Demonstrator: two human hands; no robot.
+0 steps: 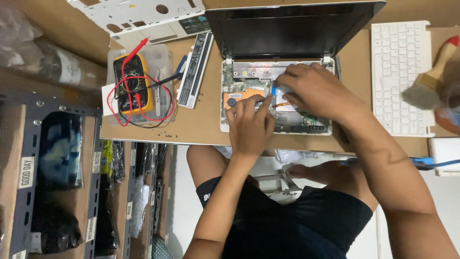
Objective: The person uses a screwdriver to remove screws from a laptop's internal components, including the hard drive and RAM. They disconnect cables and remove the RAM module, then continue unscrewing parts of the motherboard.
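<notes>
A small white laptop (239, 125) lies open on the brown table with its keyboard cover off, showing the circuit board, a copper heat pipe (238, 98) and a fan. Its dark screen (292, 29) leans back. My left hand (250, 125) rests on the front of the board, index finger stretched toward a flat ribbon cable (283, 104). My right hand (314, 90) lies over the board's right middle, fingers bent down onto a part beneath it. What the fingertips pinch is hidden.
A yellow multimeter (130, 82) with red and black leads sits in a clear tray at the left. Beside it lies a long white battery pack (195, 69). A white keyboard (401, 76) and a brush (429, 84) are at the right. Small screws dot the table (201, 124). Shelving stands lower left.
</notes>
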